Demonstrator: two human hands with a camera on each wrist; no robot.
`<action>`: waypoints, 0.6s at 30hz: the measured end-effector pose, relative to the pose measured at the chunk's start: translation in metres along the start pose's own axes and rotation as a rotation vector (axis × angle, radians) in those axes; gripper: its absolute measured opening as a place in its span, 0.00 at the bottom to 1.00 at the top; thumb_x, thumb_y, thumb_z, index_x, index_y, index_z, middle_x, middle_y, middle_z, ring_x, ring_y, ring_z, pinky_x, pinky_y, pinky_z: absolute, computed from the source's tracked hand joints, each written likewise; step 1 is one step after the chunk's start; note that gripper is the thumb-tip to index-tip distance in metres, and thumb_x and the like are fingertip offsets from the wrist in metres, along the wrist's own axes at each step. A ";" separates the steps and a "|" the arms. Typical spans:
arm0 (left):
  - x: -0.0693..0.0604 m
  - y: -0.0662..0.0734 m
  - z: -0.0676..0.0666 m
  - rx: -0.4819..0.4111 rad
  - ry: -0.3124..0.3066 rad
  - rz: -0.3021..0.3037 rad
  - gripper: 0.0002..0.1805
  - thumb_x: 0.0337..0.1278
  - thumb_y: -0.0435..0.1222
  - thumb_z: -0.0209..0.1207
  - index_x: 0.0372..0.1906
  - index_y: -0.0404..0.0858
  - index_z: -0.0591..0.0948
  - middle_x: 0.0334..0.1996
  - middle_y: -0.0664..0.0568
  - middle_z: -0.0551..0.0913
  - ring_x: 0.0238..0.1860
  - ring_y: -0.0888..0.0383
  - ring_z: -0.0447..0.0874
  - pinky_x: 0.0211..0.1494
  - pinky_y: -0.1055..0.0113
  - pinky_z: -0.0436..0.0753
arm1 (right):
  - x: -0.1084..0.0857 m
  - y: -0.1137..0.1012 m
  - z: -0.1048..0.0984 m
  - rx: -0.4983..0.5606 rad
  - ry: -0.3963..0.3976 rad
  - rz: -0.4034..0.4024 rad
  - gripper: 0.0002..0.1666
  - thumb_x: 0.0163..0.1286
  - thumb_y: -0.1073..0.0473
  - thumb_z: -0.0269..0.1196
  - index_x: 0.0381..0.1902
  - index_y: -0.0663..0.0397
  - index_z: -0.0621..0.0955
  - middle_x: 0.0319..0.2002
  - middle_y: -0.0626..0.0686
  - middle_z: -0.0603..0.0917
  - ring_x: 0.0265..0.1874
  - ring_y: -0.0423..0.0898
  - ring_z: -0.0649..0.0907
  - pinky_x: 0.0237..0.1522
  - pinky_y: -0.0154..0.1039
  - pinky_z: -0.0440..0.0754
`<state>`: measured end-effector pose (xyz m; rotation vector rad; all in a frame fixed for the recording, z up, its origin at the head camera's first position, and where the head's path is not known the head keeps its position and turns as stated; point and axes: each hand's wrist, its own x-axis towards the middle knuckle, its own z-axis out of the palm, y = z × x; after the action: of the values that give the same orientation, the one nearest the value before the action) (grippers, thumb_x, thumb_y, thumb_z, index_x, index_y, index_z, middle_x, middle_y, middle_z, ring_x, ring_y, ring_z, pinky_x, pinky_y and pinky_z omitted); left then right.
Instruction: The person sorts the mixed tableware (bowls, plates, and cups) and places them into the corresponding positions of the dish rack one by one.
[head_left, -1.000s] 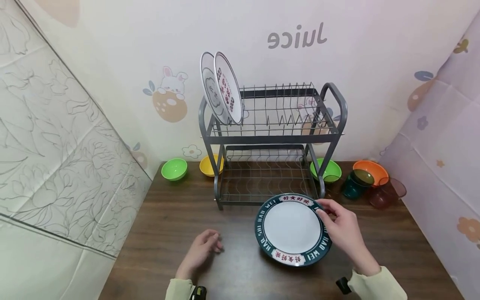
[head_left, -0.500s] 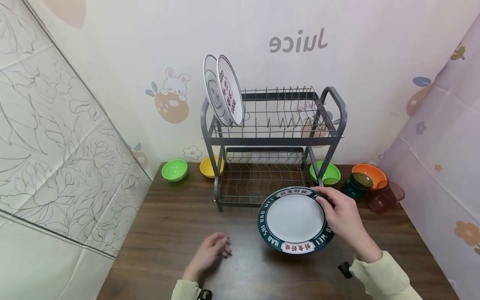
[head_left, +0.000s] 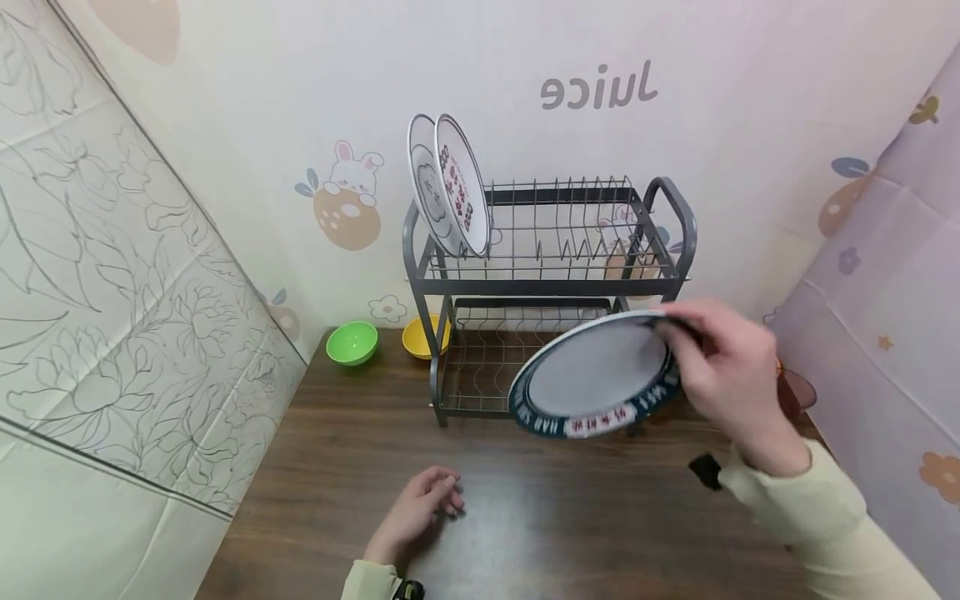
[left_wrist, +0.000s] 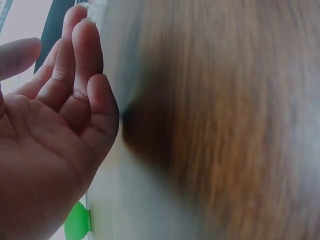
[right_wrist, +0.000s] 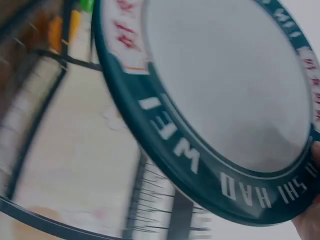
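Step in hand, as judged: carrying one plate through the air in front of the rack. Right hand (head_left: pixel 727 375) pinches the green-rimmed plate (head_left: pixel 600 367) at its upper right rim, thumb on the near face, fingers going behind; their exact placement is blurred. Plate is off the worktop (head_left: pixel 540 542), tilted, far edge raised, inner face towards the person. Left hand (head_left: pixel 417 510) lies low over the worktop, fingers loosely bent, holding nothing; contact with the surface uncertain.

Dish rack (head_left: pixel 536 287) holds two white plates (head_left: pixel 467 187) on edge at the left end of its upper tier. If the held plate is to join them, the next move probably calls for more lift, a turn towards upright with its face to the side, then lowering between divider wires.

Edges: in the head view the plate overlaps the lower tier and its top rim sits below the upper tier's front bar; whether it touches the frame, cannot tell. That bar looks the likeliest snag on a rise, the right-hand rack handle (head_left: pixel 678 221) the next, being near the hand.

Room: no plate shows in the upper slots right of the white pair; space above them is unobstructed. Reddish cup (head_left: pixel 797 392) stands partly hidden behind the right hand, so a low swing rightward seems the tighter path.
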<state>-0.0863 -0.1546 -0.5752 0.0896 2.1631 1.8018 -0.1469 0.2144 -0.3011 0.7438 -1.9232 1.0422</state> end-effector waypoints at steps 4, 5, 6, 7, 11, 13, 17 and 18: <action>0.001 0.001 0.000 -0.009 -0.012 0.004 0.17 0.76 0.37 0.49 0.54 0.24 0.75 0.34 0.41 0.85 0.31 0.53 0.81 0.25 0.69 0.73 | 0.045 -0.005 0.004 0.043 0.183 -0.041 0.07 0.56 0.78 0.67 0.34 0.72 0.86 0.31 0.63 0.87 0.17 0.32 0.68 0.22 0.23 0.62; 0.002 0.001 0.000 -0.012 -0.015 0.005 0.17 0.76 0.37 0.49 0.54 0.25 0.75 0.34 0.41 0.85 0.31 0.54 0.81 0.25 0.68 0.73 | 0.056 -0.006 0.005 0.042 0.213 -0.040 0.06 0.57 0.78 0.67 0.34 0.72 0.86 0.31 0.64 0.87 0.17 0.32 0.68 0.22 0.23 0.61; 0.002 0.001 0.000 -0.018 -0.018 0.004 0.17 0.76 0.37 0.49 0.54 0.26 0.75 0.34 0.41 0.85 0.31 0.54 0.81 0.26 0.68 0.73 | 0.066 -0.007 0.007 0.039 0.237 -0.038 0.05 0.58 0.77 0.68 0.34 0.72 0.86 0.32 0.64 0.88 0.18 0.32 0.69 0.23 0.24 0.62; 0.001 0.002 0.000 -0.022 -0.022 0.005 0.17 0.76 0.37 0.49 0.54 0.26 0.75 0.34 0.42 0.85 0.31 0.54 0.81 0.26 0.68 0.73 | 0.076 -0.007 0.008 0.034 0.259 -0.038 0.05 0.58 0.77 0.68 0.34 0.71 0.86 0.32 0.63 0.88 0.19 0.32 0.70 0.24 0.24 0.63; 0.001 0.004 0.004 -0.018 -0.033 0.018 0.17 0.75 0.37 0.49 0.54 0.26 0.75 0.33 0.42 0.85 0.30 0.54 0.81 0.25 0.69 0.73 | 0.110 -0.006 0.016 0.021 0.299 -0.045 0.04 0.61 0.74 0.69 0.35 0.70 0.87 0.35 0.60 0.89 0.27 0.35 0.80 0.33 0.24 0.72; 0.001 0.005 0.008 -0.012 -0.047 0.026 0.17 0.75 0.37 0.50 0.54 0.26 0.76 0.33 0.42 0.86 0.30 0.54 0.82 0.26 0.69 0.74 | 0.125 -0.003 0.020 -0.002 0.310 -0.057 0.04 0.62 0.71 0.69 0.35 0.69 0.87 0.35 0.58 0.89 0.30 0.34 0.82 0.35 0.24 0.73; 0.000 0.009 0.017 -0.011 -0.087 0.039 0.17 0.75 0.38 0.50 0.53 0.27 0.76 0.33 0.44 0.86 0.30 0.55 0.82 0.27 0.69 0.75 | 0.153 -0.001 0.028 -0.024 0.325 -0.088 0.04 0.63 0.69 0.68 0.35 0.67 0.87 0.35 0.55 0.89 0.34 0.33 0.85 0.40 0.25 0.78; 0.000 0.009 0.019 -0.017 -0.098 0.041 0.17 0.75 0.38 0.51 0.53 0.27 0.76 0.33 0.44 0.86 0.30 0.55 0.82 0.27 0.69 0.75 | 0.159 -0.001 0.030 -0.024 0.321 -0.102 0.04 0.63 0.69 0.68 0.35 0.66 0.87 0.35 0.55 0.89 0.35 0.34 0.85 0.41 0.26 0.79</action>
<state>-0.0820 -0.1344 -0.5691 0.2153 2.0926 1.7987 -0.2368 0.1693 -0.1744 0.6123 -1.6048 1.0068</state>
